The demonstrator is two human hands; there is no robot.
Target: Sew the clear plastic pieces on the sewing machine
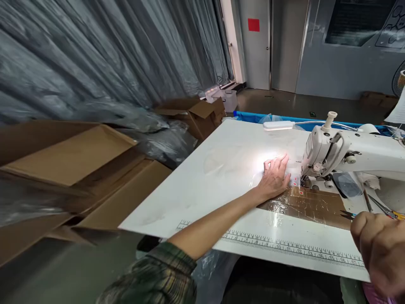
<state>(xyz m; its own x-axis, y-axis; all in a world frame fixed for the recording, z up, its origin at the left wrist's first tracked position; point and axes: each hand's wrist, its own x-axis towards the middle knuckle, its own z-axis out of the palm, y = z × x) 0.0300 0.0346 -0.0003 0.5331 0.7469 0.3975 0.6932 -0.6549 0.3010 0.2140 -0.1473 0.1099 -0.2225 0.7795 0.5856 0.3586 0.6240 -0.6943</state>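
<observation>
My left hand (274,177) lies on the white sewing table, fingers stretched out and slightly apart, just left of the needle area of a white sewing machine (319,147). Beside its fingertips and thumb is a small clear plastic piece (295,180) with red marks, partly under the presser foot; whether the hand touches it I cannot tell. My right hand (379,249), blurred at the right edge, is closed in a fist around thread snips (348,214), whose dark blades and a blue part stick out toward the left. Brown tape (313,204) covers the tabletop in front of the machine.
A printed ruler (278,247) runs along the table's front edge. Scissors (382,207) lie under the machine arm. A white lamp (278,125) sits behind. Open cardboard boxes (69,156) and plastic-wrapped bundles (164,141) stand left of the table, below a grey curtain (126,50).
</observation>
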